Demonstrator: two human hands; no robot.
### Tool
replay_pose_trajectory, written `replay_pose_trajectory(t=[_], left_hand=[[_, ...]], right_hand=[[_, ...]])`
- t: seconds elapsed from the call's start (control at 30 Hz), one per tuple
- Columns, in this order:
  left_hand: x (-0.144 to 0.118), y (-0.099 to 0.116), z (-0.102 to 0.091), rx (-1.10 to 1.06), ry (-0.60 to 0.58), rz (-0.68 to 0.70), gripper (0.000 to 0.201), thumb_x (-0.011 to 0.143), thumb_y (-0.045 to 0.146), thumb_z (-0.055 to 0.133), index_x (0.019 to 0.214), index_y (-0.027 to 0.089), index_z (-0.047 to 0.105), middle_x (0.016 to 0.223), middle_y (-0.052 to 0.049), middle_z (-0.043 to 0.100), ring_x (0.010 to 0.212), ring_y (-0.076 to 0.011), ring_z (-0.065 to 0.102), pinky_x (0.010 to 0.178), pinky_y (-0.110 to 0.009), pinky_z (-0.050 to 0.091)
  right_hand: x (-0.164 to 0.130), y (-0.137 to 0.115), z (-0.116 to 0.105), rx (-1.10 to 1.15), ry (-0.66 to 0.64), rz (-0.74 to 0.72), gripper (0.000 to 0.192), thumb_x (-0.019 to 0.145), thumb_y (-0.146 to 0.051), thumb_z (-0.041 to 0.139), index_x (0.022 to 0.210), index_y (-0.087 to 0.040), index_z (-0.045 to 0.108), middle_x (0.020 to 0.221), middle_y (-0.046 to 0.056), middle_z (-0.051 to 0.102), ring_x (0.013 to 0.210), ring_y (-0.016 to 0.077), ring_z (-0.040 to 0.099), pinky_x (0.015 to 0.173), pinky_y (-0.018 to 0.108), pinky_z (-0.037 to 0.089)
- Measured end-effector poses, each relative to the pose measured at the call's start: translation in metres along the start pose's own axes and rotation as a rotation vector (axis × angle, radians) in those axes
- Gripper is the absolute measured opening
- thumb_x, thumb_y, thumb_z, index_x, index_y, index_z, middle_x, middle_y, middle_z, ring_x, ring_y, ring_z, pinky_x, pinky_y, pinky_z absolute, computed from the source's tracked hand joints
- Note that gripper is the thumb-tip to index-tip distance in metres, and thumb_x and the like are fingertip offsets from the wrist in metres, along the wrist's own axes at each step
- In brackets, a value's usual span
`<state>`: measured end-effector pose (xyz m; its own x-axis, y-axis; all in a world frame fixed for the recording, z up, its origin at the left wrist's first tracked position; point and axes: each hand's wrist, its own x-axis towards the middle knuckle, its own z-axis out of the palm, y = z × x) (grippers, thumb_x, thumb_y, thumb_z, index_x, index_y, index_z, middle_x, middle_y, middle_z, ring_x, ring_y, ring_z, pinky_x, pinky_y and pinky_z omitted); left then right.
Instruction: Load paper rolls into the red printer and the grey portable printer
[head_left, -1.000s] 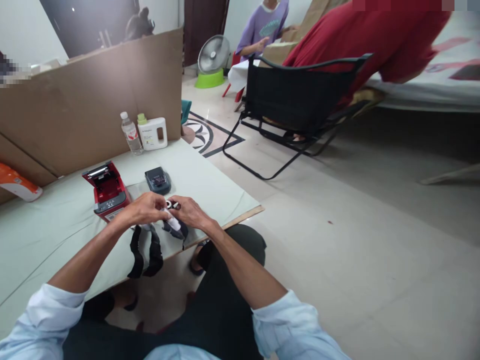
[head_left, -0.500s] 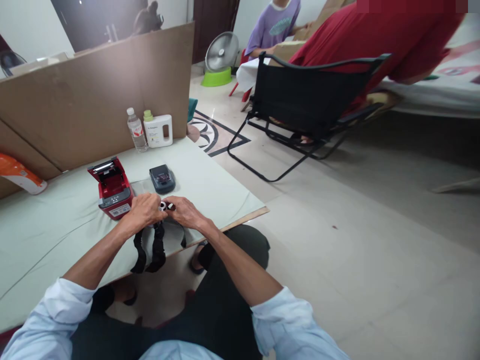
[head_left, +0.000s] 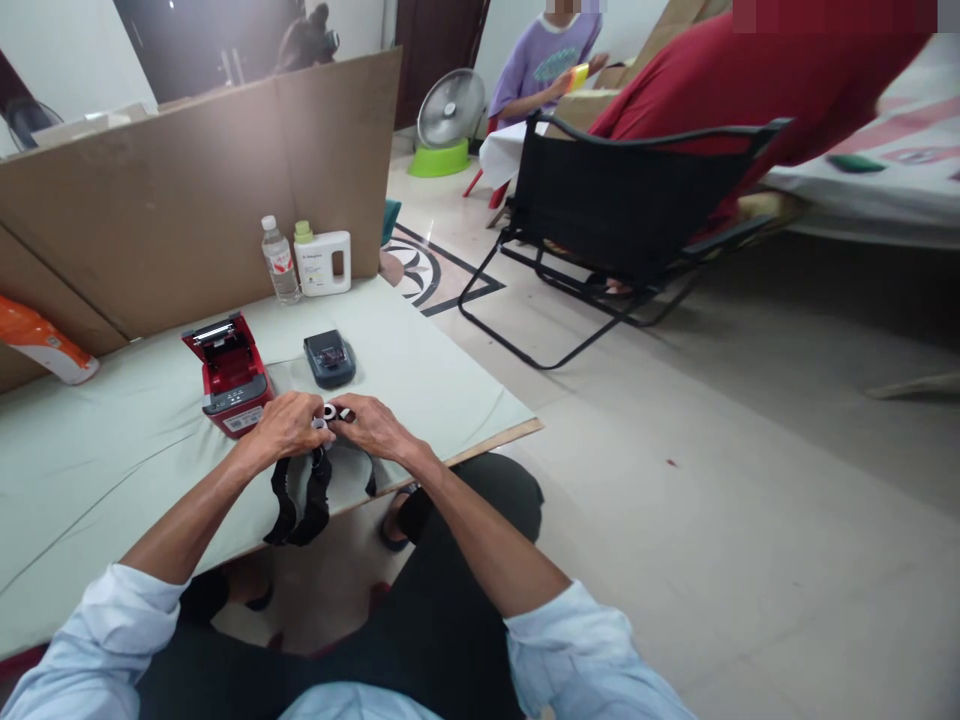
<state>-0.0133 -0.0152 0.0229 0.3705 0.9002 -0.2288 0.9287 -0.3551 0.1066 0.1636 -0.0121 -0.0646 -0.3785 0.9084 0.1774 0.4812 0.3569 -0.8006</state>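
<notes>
My left hand (head_left: 289, 424) and my right hand (head_left: 373, 426) meet near the front edge of the table, fingers closed. Between their fingertips is a small white roll (head_left: 329, 411) with a dark hole in its end; the fingers hide much of it. A small black-and-white piece shows at my right fingertips, its kind unclear. Below the hands, black straps (head_left: 313, 505) hang over the table edge. Beside my left hand stands a red label printer (head_left: 238, 400) with its lid raised. Just beyond the hands lies a dark grey handheld device (head_left: 329, 358).
A water bottle (head_left: 280, 262) and a white jug (head_left: 326, 265) stand against a cardboard partition (head_left: 202, 170). An orange-and-white bottle (head_left: 52, 345) lies at the left. Beyond the table (head_left: 450, 390) are a black folding chair (head_left: 630, 190), a fan (head_left: 450, 110) and two people.
The view shifts slightly, so the table items appear a little further right. My hands stay together around the roll, and its white end shows more. The person in purple now holds something yellow.
</notes>
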Motion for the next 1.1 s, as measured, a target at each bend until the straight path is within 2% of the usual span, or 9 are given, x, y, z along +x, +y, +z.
replay_pose_trajectory(t=[0.17,0.3,0.53,0.67,0.77,0.87,0.97,1.03,1.1], left_hand=[[-0.009,0.004,0.0,-0.045,0.072,0.018,0.025,0.082,0.032,0.069,0.104,0.023,0.076,0.1,-0.009,0.077,0.098,-0.0266,0.07,0.079,-0.032,0.05],[-0.014,0.002,-0.008,-0.2,0.121,0.062,0.019,0.083,0.033,0.067,0.088,0.018,0.077,0.082,-0.005,0.074,0.077,-0.0202,0.066,0.068,-0.029,0.046],[-0.02,-0.009,-0.013,-0.423,0.212,0.09,0.023,0.081,0.038,0.07,0.077,0.015,0.072,0.066,0.0,0.064,0.063,-0.0144,0.057,0.06,-0.027,0.039],[-0.021,-0.007,-0.017,-0.561,0.241,0.087,0.028,0.081,0.041,0.069,0.069,0.016,0.068,0.061,0.001,0.059,0.06,-0.0132,0.053,0.056,-0.025,0.037],[-0.019,-0.005,-0.021,-0.674,0.27,0.082,0.033,0.08,0.047,0.069,0.07,0.015,0.069,0.06,0.002,0.059,0.059,-0.0125,0.052,0.055,-0.024,0.037],[-0.018,-0.008,-0.024,-0.712,0.308,0.129,0.04,0.087,0.052,0.061,0.073,0.015,0.071,0.064,0.0,0.063,0.061,-0.0133,0.055,0.057,-0.025,0.04],[-0.022,-0.018,-0.019,-0.57,0.29,0.132,0.038,0.095,0.043,0.05,0.085,0.015,0.073,0.076,-0.003,0.071,0.071,-0.0174,0.064,0.067,-0.028,0.048],[-0.027,-0.025,-0.01,-0.405,0.218,0.103,0.029,0.092,0.035,0.055,0.102,0.016,0.075,0.095,-0.007,0.076,0.088,-0.0226,0.07,0.081,-0.032,0.053],[-0.033,-0.031,0.003,-0.256,0.151,0.072,0.034,0.089,0.03,0.062,0.119,0.017,0.071,0.118,-0.012,0.075,0.11,-0.0286,0.069,0.096,-0.038,0.052]], right_hand=[[0.0,0.003,0.002,0.007,0.005,-0.011,0.03,0.091,-0.023,0.067,0.119,-0.021,0.073,0.114,0.007,0.077,0.088,0.0187,0.071,0.083,0.03,0.054],[-0.002,0.009,0.003,0.034,0.032,-0.019,0.036,0.09,-0.024,0.068,0.126,-0.016,0.071,0.118,0.011,0.076,0.089,0.019,0.072,0.087,0.033,0.056],[-0.007,-0.003,-0.009,0.132,0.173,-0.13,0.032,0.094,-0.031,0.061,0.122,-0.019,0.072,0.114,0.011,0.073,0.098,0.0212,0.07,0.078,0.033,0.056],[-0.012,-0.027,-0.02,0.306,0.056,-0.145,0.04,0.094,-0.041,0.064,0.127,-0.018,0.07,0.121,0.011,0.072,0.104,0.0222,0.069,0.08,0.032,0.056],[-0.014,-0.037,-0.02,0.442,-0.045,-0.129,0.04,0.092,-0.045,0.067,0.121,-0.018,0.072,0.111,0.007,0.074,0.1,0.0216,0.068,0.083,0.032,0.055],[-0.013,-0.034,-0.016,0.594,-0.068,-0.054,0.039,0.09,-0.05,0.069,0.109,-0.017,0.074,0.096,0.004,0.073,0.085,0.0186,0.065,0.07,0.028,0.053],[-0.012,-0.02,-0.015,0.72,-0.001,0.054,0.045,0.085,-0.056,0.073,0.109,-0.018,0.074,0.094,0.003,0.072,0.079,0.0173,0.063,0.064,0.027,0.05],[-0.011,-0.009,-0.017,0.735,0.087,0.094,0.046,0.083,-0.059,0.075,0.102,-0.017,0.074,0.089,0.003,0.072,0.079,0.017,0.062,0.069,0.028,0.05],[-0.01,0.001,-0.017,0.713,0.133,0.134,0.047,0.079,-0.062,0.077,0.091,-0.017,0.073,0.081,0.001,0.069,0.076,0.0162,0.059,0.07,0.028,0.047]])
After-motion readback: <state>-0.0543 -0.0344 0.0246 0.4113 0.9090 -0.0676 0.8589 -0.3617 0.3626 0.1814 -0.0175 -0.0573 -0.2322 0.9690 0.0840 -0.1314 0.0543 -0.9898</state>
